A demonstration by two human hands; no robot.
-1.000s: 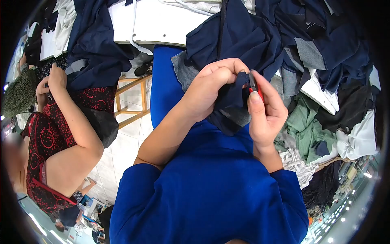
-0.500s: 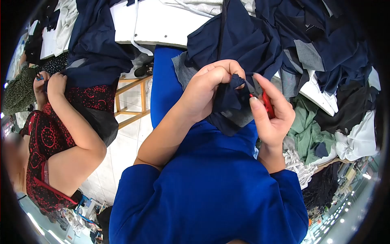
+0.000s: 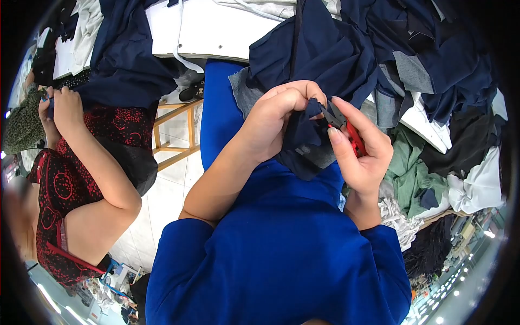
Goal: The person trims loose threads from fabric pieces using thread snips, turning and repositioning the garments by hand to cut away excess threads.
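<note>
My left hand [image 3: 279, 116] is closed, pinching the edge of a navy fabric piece [image 3: 300, 143] in front of my lap. In my right hand [image 3: 363, 149] I hold thread snips with red handles [image 3: 353, 138], fingers wrapped round them. Their dark blades point up and left, with the tips at the pinched edge of the fabric, close to my left fingertips. Part of the navy piece hangs below my hands and shows a greyish patch. More navy cloth [image 3: 325, 59] drapes from the table just beyond my hands.
A white tabletop [image 3: 211, 32] with a white cord lies ahead. Navy and grey garments [image 3: 449, 65] pile up at the right, above green cloth [image 3: 411, 173] and white cloth [image 3: 476, 184]. At the left, a co-worker in a red-patterned top [image 3: 65, 184] handles cloth beside a wooden stool [image 3: 176, 132].
The snips in my right hand have turned and shifted slightly left, so their blades show more clearly by the fabric edge. My left hand stays still. The co-worker's hands have moved left.
</note>
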